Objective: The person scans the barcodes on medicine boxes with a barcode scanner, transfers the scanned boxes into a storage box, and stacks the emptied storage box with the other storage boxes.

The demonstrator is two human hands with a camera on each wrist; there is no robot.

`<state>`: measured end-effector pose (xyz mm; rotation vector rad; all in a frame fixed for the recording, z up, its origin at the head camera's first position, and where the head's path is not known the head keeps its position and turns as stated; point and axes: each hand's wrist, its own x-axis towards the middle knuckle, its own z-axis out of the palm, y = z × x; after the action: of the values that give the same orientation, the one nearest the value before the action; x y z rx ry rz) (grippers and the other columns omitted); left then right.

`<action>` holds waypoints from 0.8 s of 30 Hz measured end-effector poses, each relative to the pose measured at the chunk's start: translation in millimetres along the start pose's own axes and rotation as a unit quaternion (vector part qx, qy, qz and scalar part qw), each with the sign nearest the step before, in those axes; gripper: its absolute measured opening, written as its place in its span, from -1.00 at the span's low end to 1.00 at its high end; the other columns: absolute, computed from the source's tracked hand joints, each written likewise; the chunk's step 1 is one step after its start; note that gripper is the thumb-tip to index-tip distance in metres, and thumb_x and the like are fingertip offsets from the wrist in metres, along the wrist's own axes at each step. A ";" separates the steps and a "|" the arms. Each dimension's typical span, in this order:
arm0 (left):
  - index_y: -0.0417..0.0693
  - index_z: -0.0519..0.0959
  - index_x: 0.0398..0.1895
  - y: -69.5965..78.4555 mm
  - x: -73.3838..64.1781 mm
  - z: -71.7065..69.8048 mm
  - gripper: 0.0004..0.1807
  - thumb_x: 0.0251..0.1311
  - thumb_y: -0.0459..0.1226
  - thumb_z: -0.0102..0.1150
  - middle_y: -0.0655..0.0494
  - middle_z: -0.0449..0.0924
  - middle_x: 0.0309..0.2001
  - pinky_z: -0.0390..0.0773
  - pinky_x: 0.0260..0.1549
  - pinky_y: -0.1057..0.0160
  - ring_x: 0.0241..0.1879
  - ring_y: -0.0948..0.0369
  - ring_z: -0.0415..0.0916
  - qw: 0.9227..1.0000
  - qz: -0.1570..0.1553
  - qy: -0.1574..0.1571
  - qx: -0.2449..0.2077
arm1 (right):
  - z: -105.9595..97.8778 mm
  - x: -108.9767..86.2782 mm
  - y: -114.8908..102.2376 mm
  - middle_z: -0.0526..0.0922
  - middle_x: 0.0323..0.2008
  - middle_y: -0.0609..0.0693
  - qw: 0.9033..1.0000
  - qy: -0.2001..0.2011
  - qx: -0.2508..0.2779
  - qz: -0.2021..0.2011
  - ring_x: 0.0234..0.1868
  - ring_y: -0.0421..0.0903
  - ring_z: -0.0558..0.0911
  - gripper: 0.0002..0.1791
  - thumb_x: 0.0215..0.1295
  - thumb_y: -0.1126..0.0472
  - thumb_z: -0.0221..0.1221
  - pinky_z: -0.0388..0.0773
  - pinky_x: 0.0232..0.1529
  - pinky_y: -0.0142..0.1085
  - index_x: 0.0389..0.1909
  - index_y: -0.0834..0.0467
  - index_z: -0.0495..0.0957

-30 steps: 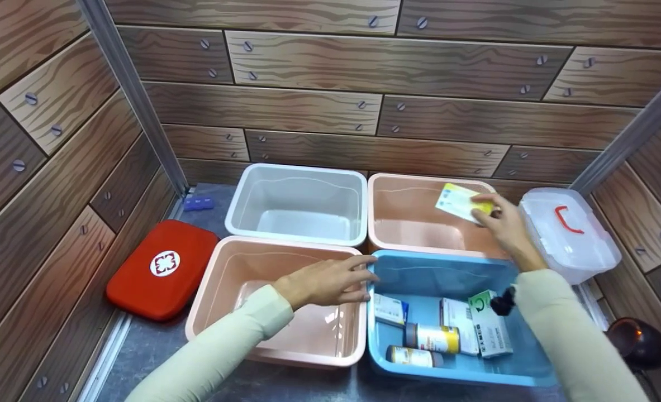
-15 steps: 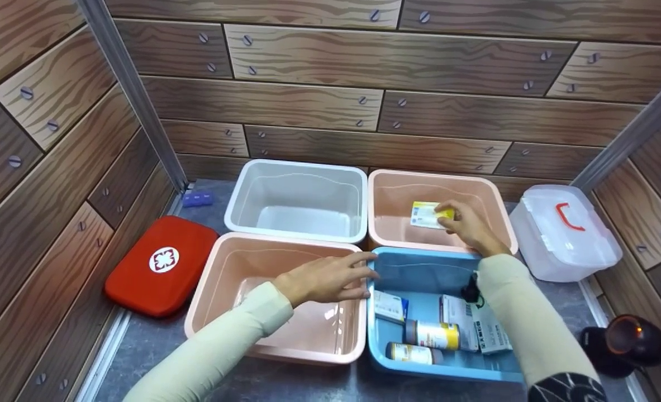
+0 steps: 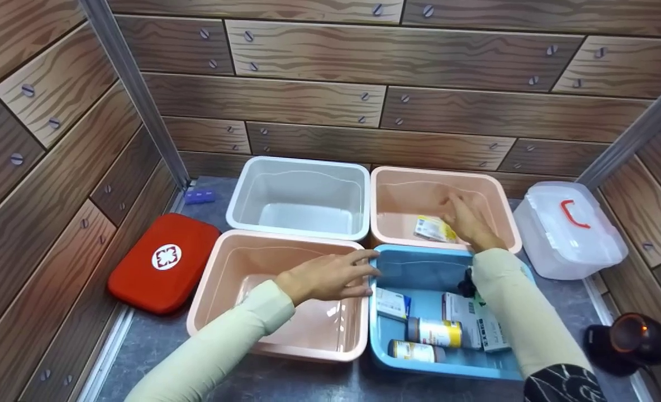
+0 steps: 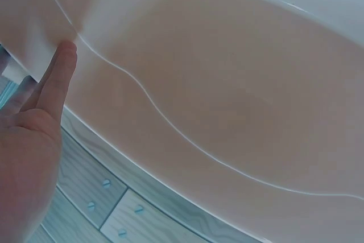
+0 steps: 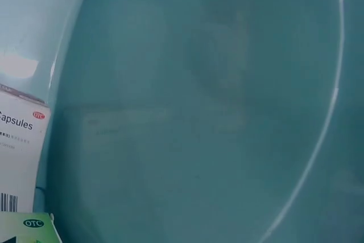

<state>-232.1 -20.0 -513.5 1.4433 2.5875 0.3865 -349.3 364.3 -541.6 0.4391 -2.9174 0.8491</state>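
In the head view, a yellow-and-white medicine packet [image 3: 433, 229] lies in the far right pink bin [image 3: 509, 223]. My right hand [image 3: 467, 220] is inside that bin just right of the packet, its fingers apart from it and holding nothing. My left hand [image 3: 330, 276] reaches over the near left pink bin [image 3: 196, 301], with extended fingers at the rim beside the blue bin [image 3: 447, 368]. The left wrist view shows the left hand [image 4: 34, 123] against the pink wall. The right wrist view shows the blue bin's wall [image 5: 199, 112], without the hand.
The blue bin holds a white-and-blue box [image 3: 391, 303], two bottles [image 3: 435, 332] and more medicine boxes [image 3: 461, 318]. A grey-white bin [image 3: 299, 223] stands behind left. Also around are a red first-aid case [image 3: 162, 262], a lidded clear box [image 3: 570, 229], a purple pill box [image 3: 199, 196] and a black device [image 3: 637, 340].
My right hand has moved left and down into the far right pink bin and let go of the packet, which now lies inside. The left hand has stayed in place.
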 end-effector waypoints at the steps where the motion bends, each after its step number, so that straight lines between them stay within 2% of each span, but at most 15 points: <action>1: 0.31 0.46 0.56 0.1 0.3 -0.3 -0.49 0.70 0.15 -0.05 0.08 0.12 0.75 0.75 0.09 0.11 -0.08 0.20 0.75 1.000 0.000 0.000 0.001 | -0.5 -0.3 -0.9 0.51 0.27 0.45 1.000 0.018 -0.004 -0.016 0.21 0.45 0.55 -0.64 0.50 0.39 0.27 0.51 0.24 0.37 0.23 0.31 0.48; 4: 0.31 0.46 0.57 0.7 0.8 -0.9 -0.48 0.70 0.15 -0.05 0.08 0.11 0.75 0.75 0.11 0.10 -0.06 0.18 0.75 1.000 -0.002 -0.003 0.001 | -4.9 -4.9 -11.5 0.52 0.32 0.46 0.999 0.034 0.011 -0.029 0.27 0.48 0.55 -0.53 0.52 0.42 0.26 0.52 0.28 0.38 0.37 0.35 0.45; 7: 0.30 0.46 0.57 0.9 0.9 -1.2 -0.48 0.70 0.15 -0.05 0.08 0.11 0.75 0.75 0.12 0.10 -0.04 0.17 0.76 1.000 -0.002 -0.005 0.001 | -9.4 -12.4 -21.4 0.51 0.34 0.45 0.999 0.026 0.038 -0.028 0.30 0.47 0.55 -0.46 0.57 0.37 0.26 0.52 0.32 0.35 0.47 0.33 0.40; 10: 0.29 0.46 0.57 0.4 0.9 -1.5 -0.47 0.70 0.16 -0.05 0.09 0.10 0.75 0.74 0.11 0.09 -0.02 0.16 0.76 1.000 -0.004 -0.006 0.003 | -13.5 -21.7 -31.8 0.51 0.35 0.43 0.998 0.014 0.061 -0.029 0.33 0.44 0.54 -0.48 0.58 0.31 0.27 0.53 0.32 0.33 0.46 0.34 0.42; 14: 0.27 0.46 0.57 -0.2 1.3 -1.6 -0.47 0.70 0.16 -0.05 0.09 0.10 0.75 0.75 0.11 0.08 0.02 0.13 0.76 1.000 -0.003 -0.004 0.007 | -17.0 -35.9 -45.8 0.54 0.33 0.38 0.996 0.007 0.069 -0.053 0.33 0.38 0.55 -0.51 0.56 0.29 0.30 0.58 0.29 0.31 0.40 0.34 0.47; 18: 0.27 0.47 0.56 0.2 1.4 -1.5 -0.47 0.70 0.15 -0.04 0.07 0.12 0.74 0.75 0.10 0.06 0.06 0.10 0.76 1.000 0.003 0.001 0.011 | -18.3 -50.5 -59.6 0.64 0.23 0.25 0.993 0.017 0.045 -0.105 0.22 0.27 0.64 -0.55 0.47 0.31 0.38 0.69 0.18 0.20 0.31 0.29 0.56; 22: 0.28 0.47 0.56 -0.1 1.4 -0.5 -0.48 0.70 0.15 -0.04 0.07 0.14 0.73 0.75 0.09 0.06 0.03 0.10 0.76 1.000 0.004 0.004 0.010 | -16.9 -62.9 -73.5 0.73 0.09 0.13 0.985 0.028 0.027 -0.171 0.00 0.07 0.74 -0.59 0.37 0.32 0.47 0.77 -0.03 -0.07 0.20 0.23 0.66; 24: 0.29 0.47 0.56 -0.5 1.2 0.1 -0.48 0.70 0.16 -0.04 0.07 0.14 0.74 0.75 0.12 0.06 0.06 0.10 0.76 1.000 0.001 0.001 0.007 | -14.3 -67.9 -79.7 0.75 0.03 0.10 0.981 0.013 0.033 -0.192 -0.08 -0.02 0.75 -0.60 0.37 0.31 0.48 0.78 -0.10 -0.18 0.18 0.22 0.67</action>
<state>-233.1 -19.2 -513.7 1.4501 2.5960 0.3705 -261.3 324.8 -498.5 0.9499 -2.6496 0.8814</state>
